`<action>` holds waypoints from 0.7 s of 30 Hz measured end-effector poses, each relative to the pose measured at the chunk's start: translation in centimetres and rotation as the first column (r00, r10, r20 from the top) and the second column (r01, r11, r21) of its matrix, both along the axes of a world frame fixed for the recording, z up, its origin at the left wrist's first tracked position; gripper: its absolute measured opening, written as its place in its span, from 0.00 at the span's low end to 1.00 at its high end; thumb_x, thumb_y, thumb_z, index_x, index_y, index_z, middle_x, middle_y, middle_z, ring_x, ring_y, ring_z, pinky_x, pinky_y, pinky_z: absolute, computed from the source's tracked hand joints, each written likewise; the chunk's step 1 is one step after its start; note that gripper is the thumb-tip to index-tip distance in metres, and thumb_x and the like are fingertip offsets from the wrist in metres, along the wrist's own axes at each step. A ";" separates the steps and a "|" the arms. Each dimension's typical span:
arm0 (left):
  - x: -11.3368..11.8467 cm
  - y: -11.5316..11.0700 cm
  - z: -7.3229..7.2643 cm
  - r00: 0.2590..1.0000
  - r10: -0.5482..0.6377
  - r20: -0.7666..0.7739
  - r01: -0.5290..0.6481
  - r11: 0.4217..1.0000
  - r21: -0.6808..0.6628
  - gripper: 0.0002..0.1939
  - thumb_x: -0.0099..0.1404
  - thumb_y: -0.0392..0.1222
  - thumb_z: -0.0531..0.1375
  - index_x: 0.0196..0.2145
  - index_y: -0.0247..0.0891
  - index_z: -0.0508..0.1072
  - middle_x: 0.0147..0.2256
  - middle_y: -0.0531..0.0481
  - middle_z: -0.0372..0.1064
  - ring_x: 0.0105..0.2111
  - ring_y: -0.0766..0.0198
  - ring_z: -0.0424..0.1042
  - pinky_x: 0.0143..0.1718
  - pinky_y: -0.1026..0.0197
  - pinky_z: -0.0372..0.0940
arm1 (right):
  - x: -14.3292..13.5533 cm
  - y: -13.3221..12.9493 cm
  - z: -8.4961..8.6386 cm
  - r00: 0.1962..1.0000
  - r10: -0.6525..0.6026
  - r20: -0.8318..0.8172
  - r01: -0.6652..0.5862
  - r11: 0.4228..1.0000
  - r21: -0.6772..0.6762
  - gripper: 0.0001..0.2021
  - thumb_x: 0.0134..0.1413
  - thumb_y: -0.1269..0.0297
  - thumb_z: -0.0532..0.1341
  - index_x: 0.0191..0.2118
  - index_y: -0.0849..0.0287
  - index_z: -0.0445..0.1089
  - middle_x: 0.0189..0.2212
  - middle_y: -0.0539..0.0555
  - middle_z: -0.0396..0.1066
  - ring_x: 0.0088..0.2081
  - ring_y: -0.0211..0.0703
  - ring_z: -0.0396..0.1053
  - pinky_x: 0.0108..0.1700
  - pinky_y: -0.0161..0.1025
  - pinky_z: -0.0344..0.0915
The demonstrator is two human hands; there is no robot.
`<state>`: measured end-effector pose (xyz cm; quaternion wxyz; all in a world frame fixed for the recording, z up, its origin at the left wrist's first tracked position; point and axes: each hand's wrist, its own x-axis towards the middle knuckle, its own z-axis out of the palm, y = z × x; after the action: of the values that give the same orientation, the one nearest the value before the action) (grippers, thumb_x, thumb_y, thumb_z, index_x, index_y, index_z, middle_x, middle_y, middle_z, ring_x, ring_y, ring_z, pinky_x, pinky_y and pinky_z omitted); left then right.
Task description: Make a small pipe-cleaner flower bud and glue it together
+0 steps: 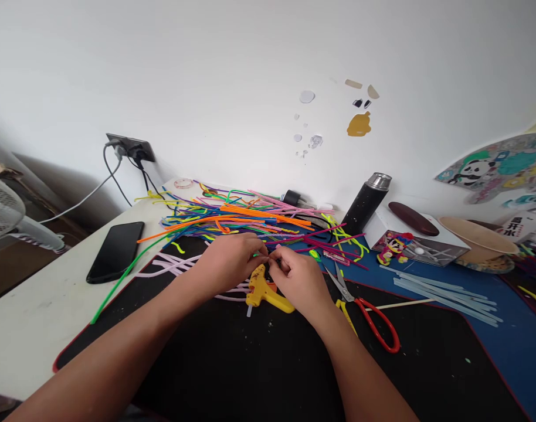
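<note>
My left hand and my right hand meet fingertip to fingertip above the black mat. Both are closed in a pinch. Whatever lies between the fingers is tiny and mostly hidden; a speck of green shows by the left fingers. Just below them lies a yellow hot glue gun, with a clear glue stick poking from its back end. Pale lilac pipe cleaners stretch on the mat behind my left wrist. To the right of my right hand rest open scissors with red handles.
A heap of colourful pipe cleaners spreads along the wall. At left lies a black phone. On the right are a black thermos, a white box, a small figure, glue sticks and a bowl.
</note>
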<state>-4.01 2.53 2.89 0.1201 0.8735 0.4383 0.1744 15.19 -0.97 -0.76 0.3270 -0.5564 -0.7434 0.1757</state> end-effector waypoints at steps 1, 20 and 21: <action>0.0 0.0 -0.1 1.000 0.000 0.008 0.000 1.000 -0.005 0.08 0.71 0.42 0.62 0.40 0.42 0.82 0.39 0.48 0.81 0.37 0.56 0.77 0.36 0.60 0.61 | 0.0 0.0 -0.1 1.000 0.001 0.003 -0.001 1.000 0.002 0.06 0.62 0.65 0.61 0.33 0.54 0.74 0.18 0.45 0.60 0.21 0.39 0.55 0.27 0.39 0.46; 0.9 0.4 -0.1 0.769 0.226 0.598 0.119 0.868 -0.482 0.14 0.62 0.51 0.66 0.33 0.36 0.75 0.28 0.55 0.66 0.28 0.66 0.60 0.32 0.63 0.57 | 0.5 0.3 0.8 0.736 -0.049 -0.675 -0.099 0.979 -0.179 0.16 0.61 0.47 0.66 0.40 0.57 0.75 0.20 0.45 0.66 0.19 0.37 0.64 0.22 0.33 0.62; 1.0 0.3 -0.1 0.768 0.221 0.602 0.120 0.873 -0.473 0.14 0.62 0.51 0.66 0.32 0.36 0.75 0.28 0.54 0.67 0.29 0.65 0.61 0.32 0.63 0.57 | 0.5 0.3 0.8 0.737 -0.045 -0.674 -0.105 0.978 -0.181 0.16 0.61 0.48 0.66 0.41 0.57 0.75 0.20 0.45 0.67 0.19 0.36 0.64 0.22 0.33 0.62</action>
<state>-3.04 2.87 2.80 0.4715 0.6901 0.4244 0.3484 15.66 -0.69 0.01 0.5115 -0.4737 -0.5609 0.4465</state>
